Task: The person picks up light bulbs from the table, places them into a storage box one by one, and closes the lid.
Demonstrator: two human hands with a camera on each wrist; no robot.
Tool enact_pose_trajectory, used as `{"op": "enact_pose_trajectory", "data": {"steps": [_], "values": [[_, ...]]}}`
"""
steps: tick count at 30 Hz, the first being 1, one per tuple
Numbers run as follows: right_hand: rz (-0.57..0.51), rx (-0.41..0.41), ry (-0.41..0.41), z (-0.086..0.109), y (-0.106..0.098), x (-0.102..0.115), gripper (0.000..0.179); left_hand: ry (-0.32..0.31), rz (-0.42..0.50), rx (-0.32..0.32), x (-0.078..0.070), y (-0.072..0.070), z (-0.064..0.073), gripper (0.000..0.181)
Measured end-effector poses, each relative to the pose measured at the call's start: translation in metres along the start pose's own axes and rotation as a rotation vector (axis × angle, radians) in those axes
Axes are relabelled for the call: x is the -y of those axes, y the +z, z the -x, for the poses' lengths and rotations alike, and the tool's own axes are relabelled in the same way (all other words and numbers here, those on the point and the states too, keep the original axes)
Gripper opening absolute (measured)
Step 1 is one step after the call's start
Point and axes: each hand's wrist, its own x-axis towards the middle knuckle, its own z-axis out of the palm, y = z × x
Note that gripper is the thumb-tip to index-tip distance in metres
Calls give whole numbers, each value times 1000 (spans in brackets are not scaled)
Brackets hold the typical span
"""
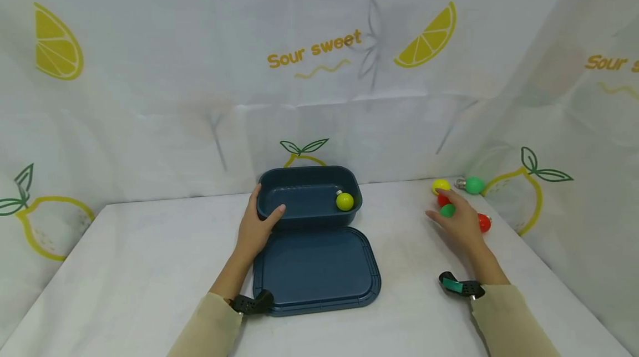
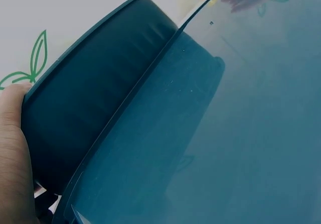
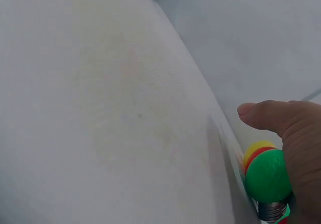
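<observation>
My left hand point(image 1: 255, 227) holds the left end of a dark blue plastic box point(image 1: 299, 199), fingers along its outer side and thumb over the front rim. Inside the box, towards the right, lies a yellow-green light bulb point(image 1: 344, 202). On the right side of the table, my right hand point(image 1: 461, 221) reaches over several coloured bulbs. A green bulb point(image 3: 268, 176) sits between its spread thumb and fingers, the thumb apart from it in the right wrist view. Beside that hand are a yellow bulb point(image 1: 441, 185) and a red bulb point(image 1: 484, 223).
A dark blue lid point(image 1: 319, 271) lies flat just in front of the box. Another green bulb point(image 1: 473, 185) rests at the back right, close to the printed cloth wall point(image 1: 499, 141). White cloth covers the table point(image 1: 150, 268).
</observation>
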Motion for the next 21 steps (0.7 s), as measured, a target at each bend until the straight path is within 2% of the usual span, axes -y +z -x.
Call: {"op": "enact_pose_trajectory", "data": {"steps": [6,14,18,21], "values": [[-48,-4,-42,-2,8,2,65,0,10,-13,0,-2,1,93],[-78,40,5,-1,15,5,64,2,9,-6,0,-1,1,93],[-105,61,-36,0,21,6,63,-1,7,-7,-1,-1,2,92],[-81,31,-96,1,25,5,59,3,6,-2,-1,0,1,92]]}}
